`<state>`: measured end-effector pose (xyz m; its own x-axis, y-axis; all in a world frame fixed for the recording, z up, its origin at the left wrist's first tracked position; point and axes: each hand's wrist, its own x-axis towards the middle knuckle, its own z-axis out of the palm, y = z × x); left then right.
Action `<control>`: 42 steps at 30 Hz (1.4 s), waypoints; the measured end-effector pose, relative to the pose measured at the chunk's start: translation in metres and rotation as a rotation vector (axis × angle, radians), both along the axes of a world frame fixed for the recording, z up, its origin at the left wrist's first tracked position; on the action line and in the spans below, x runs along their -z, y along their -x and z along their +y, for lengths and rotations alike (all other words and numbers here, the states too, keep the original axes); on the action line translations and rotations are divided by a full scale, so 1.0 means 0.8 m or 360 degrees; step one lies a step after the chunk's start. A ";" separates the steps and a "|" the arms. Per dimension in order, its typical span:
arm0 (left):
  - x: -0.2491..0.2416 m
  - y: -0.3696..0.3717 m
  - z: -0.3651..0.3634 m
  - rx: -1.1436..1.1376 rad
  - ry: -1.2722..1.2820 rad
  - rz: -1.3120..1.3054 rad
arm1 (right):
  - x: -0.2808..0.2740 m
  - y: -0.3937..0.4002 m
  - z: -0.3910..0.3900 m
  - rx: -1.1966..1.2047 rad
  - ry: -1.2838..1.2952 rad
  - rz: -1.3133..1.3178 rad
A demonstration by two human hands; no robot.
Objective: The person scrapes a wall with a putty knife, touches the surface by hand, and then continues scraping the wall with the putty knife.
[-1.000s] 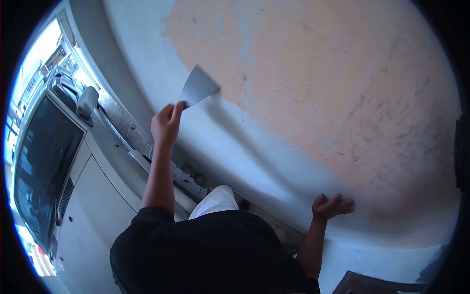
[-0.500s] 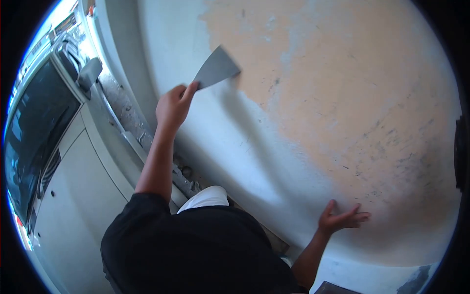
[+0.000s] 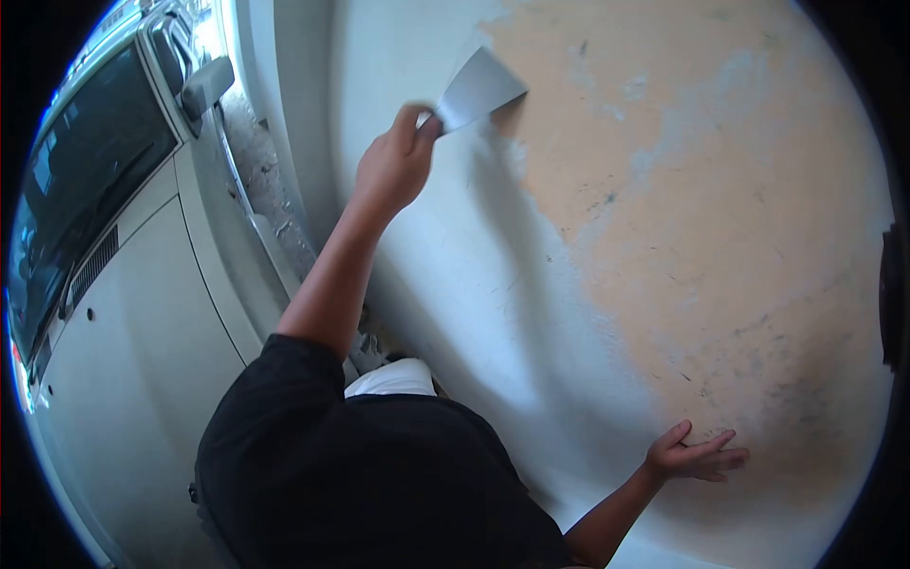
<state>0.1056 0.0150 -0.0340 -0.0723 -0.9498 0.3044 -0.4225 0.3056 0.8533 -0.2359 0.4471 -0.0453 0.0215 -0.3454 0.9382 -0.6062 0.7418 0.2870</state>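
Note:
My left hand (image 3: 396, 161) is closed around the handle of a putty knife (image 3: 482, 92), a wide flat grey blade pointing up and to the right. The blade's far corner lies over the left border of a peach-coloured patch on the wall (image 3: 417, 256), and a shadow falls just below it. Lower right, my right hand (image 3: 697, 457) is open with its fingers spread, holding nothing. It is close to the wall, beside the lower part of the peach patch (image 3: 664, 237). Dark scuffs and small marks dot that patch.
A pale car (image 3: 142, 332) stands along the left, its side mirror (image 3: 206, 85) sticking out toward the wall. Between car and wall runs a narrow strip of rough ground (image 3: 275, 194) with debris. A wall corner (image 3: 299, 104) projects at the upper left.
My left hand has carried the putty knife upward along the wall, toward the patch's upper left. The view has shifted, and my right hand stays open near the lower wall.

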 end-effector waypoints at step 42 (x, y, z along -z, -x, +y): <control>-0.030 -0.033 -0.014 0.0882 0.0517 -0.0170 | -0.406 -0.258 -0.524 -0.0074 -0.1603 0.1061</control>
<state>0.1323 0.0036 -0.0101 -0.5710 -0.6240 0.5335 -0.2057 0.7379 0.6428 -0.0296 0.0279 0.2796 0.4309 -0.9011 0.0487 -0.1390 -0.0130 0.9902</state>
